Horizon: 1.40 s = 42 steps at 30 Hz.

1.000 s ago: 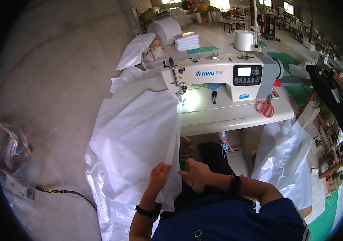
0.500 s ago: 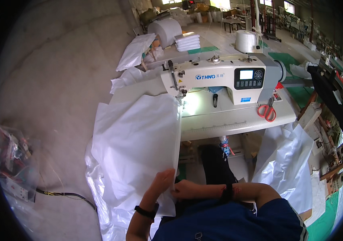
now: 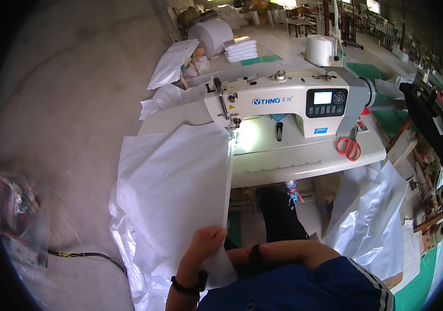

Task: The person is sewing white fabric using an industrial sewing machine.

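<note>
A translucent white plastic-like sheet (image 3: pixel 172 192) hangs over the near edge of the sewing table. Its far end lies under the needle area of a white sewing machine (image 3: pixel 278 98), whose lamp is lit. My left hand (image 3: pixel 208 241) is closed on the sheet's right edge, close to my body. My right forearm (image 3: pixel 289 252) reaches leftward across my lap. The right hand itself is hidden behind the sheet and beside my left wrist, so its fingers do not show.
Red-handled scissors (image 3: pixel 348 149) and a small black tool (image 3: pixel 279 131) lie on the sewing table (image 3: pixel 284 167). More white sheeting (image 3: pixel 369 212) hangs at the right. A thread cone (image 3: pixel 320 50) stands behind the machine. A black cable (image 3: pixel 86 254) runs along the floor at left.
My right hand has slipped from the sheet's edge to behind the sheet, out of sight. The left hand keeps its hold, slightly lower. The sheet's near corner is now folded across my right wrist.
</note>
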### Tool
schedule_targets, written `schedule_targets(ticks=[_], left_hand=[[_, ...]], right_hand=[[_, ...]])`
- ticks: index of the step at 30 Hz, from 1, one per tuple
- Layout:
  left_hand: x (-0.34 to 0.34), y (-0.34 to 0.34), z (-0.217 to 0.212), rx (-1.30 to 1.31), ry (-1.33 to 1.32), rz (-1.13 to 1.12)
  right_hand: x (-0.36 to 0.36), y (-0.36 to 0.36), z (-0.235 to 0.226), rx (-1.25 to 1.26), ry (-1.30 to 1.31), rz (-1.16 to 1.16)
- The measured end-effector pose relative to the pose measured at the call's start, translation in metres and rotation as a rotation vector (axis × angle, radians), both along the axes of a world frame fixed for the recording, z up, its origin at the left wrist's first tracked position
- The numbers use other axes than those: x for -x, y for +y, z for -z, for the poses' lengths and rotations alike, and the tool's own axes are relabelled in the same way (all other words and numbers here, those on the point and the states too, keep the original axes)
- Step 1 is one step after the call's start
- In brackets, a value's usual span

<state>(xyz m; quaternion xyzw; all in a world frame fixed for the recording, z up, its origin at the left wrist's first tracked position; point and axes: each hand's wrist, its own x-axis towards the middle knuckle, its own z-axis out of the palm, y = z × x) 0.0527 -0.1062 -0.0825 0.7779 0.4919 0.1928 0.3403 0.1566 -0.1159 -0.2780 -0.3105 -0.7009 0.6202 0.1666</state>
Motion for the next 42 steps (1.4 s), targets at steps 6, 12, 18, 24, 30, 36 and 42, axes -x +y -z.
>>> schedule_targets(ticks=[6,12,18,24,30,36,42], left_hand=[[0.007,-0.008,0.018,0.190,-0.078,-0.118],[-0.025,-0.025,0.024,0.090,-0.230,-0.067],[-0.038,-0.024,0.014,0.068,-0.153,0.025],[-0.033,-0.014,0.017,-0.066,-0.058,-0.095],[-0.043,0.020,0.021,-0.176,-0.023,-0.064],[-0.054,0.050,0.011,-0.102,-0.156,-0.127],[-0.066,0.056,-0.008,-0.266,0.056,-0.009]], right_hand=[[-0.049,0.028,-0.029,-0.197,-0.242,-0.150],[-0.118,0.123,-0.156,-0.573,-0.667,0.897],[-0.098,0.179,-0.182,-0.641,-1.030,0.778],[-0.083,0.146,-0.161,-0.607,-1.000,0.809],[-0.085,0.149,-0.178,-0.414,-0.763,0.936],[-0.112,0.160,-0.154,-0.189,-0.478,0.884],[-0.043,0.115,-0.017,0.527,0.937,0.664]])
